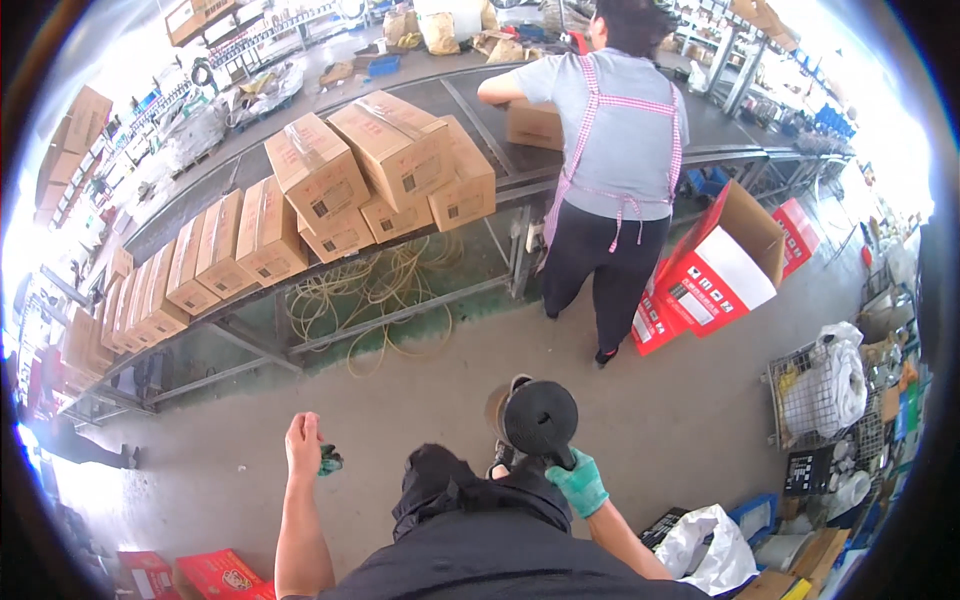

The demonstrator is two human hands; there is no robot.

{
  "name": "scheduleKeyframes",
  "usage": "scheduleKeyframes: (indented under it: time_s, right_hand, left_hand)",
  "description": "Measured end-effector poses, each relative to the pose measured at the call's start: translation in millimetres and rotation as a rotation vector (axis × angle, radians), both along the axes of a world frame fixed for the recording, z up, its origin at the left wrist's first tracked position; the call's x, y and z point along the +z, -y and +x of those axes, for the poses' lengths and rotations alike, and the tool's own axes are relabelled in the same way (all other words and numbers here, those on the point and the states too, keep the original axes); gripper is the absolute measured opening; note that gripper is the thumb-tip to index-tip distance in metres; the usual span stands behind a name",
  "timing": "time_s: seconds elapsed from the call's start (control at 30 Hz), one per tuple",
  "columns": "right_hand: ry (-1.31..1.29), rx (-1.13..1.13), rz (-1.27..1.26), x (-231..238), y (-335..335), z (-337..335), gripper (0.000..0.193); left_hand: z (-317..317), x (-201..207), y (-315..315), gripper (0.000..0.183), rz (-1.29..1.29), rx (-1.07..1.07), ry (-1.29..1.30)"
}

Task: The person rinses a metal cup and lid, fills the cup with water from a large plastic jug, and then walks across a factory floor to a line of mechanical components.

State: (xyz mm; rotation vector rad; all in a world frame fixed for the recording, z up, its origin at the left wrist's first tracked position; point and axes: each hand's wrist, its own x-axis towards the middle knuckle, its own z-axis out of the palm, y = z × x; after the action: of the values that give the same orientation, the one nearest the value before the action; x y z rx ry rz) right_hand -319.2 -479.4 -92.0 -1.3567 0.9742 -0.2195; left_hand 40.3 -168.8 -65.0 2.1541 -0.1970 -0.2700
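My right hand (580, 484), in a light green glove, is closed round the handle of a black disc-shaped tool (540, 418). A tan, rounded part shows behind the disc, over my shoe. On the other side my left hand (303, 446) is bare and raised, with bent fingers. A small crumpled green-and-dark piece (330, 460) shows at its inner side and seems to be in the fingers; its kind is unclear. Both hands are in front of my body, apart from the conveyor table.
Brown cartons (318, 172) stand in a row and a stack on a long metal table (470, 110). A person (620, 140) leans over another carton there. A red-and-white open box (715, 265) is beside them. Yellow strapping (370, 290) lies tangled under the table. A wire basket (805, 400) stands at right.
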Motion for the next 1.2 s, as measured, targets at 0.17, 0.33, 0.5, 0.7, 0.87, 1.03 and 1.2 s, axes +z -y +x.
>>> scheduleKeyframes:
  time_s: [0.17,0.33,0.5,0.7,0.87,1.03,1.2]
  right_hand:
    - [0.083,0.01,0.07,14,53,64,0.023]
    - [-0.036,0.066,0.118,16,95,117,0.037]
    - [-0.05,-0.038,0.078,6,115,156,0.033]
    - [-0.113,-0.179,0.012,0,144,205,0.03]
    - [-0.069,-0.314,0.044,3,179,243,0.025]
    - [0.034,-0.38,0.066,14,223,270,0.017]
    - [0.012,-0.397,0.043,-13,267,276,0.021]
  left_hand:
    - [45,51,69,0.02,-0.13,-0.062,0.114]
    - [115,96,157,0.013,-0.116,-0.226,0.293]
    - [187,140,250,0.017,-0.071,-0.379,0.468]
    - [256,162,340,0.021,-0.059,-0.54,0.578]
    - [283,161,401,0.021,0.036,-0.632,0.669]
    - [290,149,429,0.021,0.099,-0.567,0.687]
    - [294,143,433,0.021,0.144,-0.475,0.7]
